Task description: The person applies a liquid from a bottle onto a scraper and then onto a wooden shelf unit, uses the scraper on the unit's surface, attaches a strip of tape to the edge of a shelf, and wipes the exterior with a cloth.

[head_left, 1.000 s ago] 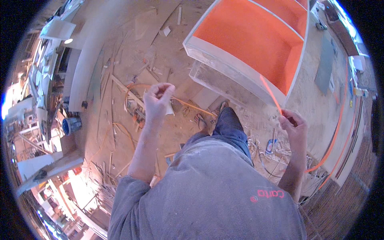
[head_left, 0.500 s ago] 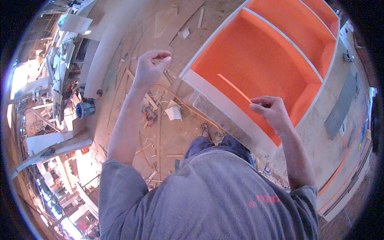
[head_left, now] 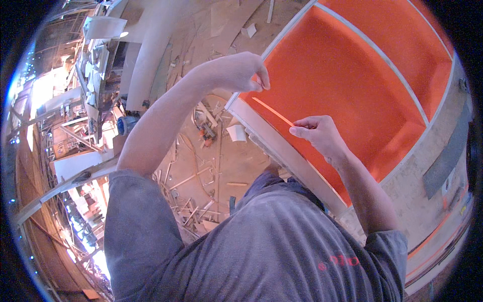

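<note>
Reaching forward in a grey shirt [head_left: 241, 241], a person held out two bare hands, closer together than a second before. The right hand [head_left: 322, 138] had come inward; its grip, thumb against fingers, was clamped on one end of a thin orange strip [head_left: 273, 112]. The left hand [head_left: 245, 70] had swung from above the floor to the near left corner of a cabinet [head_left: 342, 75], fingers curled downward; whether its fingertips met or held anything could not be told. The change seemed to bring the strip within reach of both hands, ready to be worked at that corner.

The strip showed against the cabinet's orange inside, close to the white front board [head_left: 289, 155]; contact was unclear. Its long axis slanted from the right grip ahead and to the person's left, roughly along that board, the free tip pointing just below the left hand.

Past the cabinet's near edge, scraps littered the floor [head_left: 236, 163], a white piece [head_left: 236, 133] among them. Farther left stood what looked like a blue bucket [head_left: 127, 125].
</note>
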Demonstrator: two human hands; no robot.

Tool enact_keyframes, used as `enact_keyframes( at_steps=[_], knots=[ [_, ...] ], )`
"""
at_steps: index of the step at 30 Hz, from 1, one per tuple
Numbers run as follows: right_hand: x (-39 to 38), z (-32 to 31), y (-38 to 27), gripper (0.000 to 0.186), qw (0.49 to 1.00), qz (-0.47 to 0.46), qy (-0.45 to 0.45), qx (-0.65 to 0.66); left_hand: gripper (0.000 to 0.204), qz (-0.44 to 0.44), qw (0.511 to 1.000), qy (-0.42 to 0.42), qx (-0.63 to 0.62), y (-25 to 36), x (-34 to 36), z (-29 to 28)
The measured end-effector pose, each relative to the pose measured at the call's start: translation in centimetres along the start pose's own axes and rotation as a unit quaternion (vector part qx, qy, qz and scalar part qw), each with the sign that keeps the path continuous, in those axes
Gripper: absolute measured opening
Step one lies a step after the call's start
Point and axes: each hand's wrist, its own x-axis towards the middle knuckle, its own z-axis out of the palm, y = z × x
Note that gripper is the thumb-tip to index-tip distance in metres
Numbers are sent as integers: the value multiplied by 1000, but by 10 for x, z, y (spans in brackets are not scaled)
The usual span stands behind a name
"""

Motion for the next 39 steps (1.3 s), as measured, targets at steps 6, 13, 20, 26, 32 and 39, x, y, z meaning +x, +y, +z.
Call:
enact_keyframes(
  at_steps=[6,13,20,26,32,39],
  knots=[
    [12,11,-10,31,999,28,-18,5,39,-115,955,-272,26,-2,32,8],
    [24,20,0,31,998,22,-38,39,47,-160,896,-411,41,4,55,10],
    [19,19,-8,37,996,56,-42,57,15,-128,884,-444,72,-8,66,19],
    [15,17,-14,33,994,61,-38,83,11,-71,887,-444,103,-19,71,28],
    [26,22,-6,38,992,65,-59,89,21,-95,883,-445,117,-7,75,25],
    [28,23,-10,34,990,81,-76,87,13,-131,876,-445,134,-4,71,25]
  ],
)
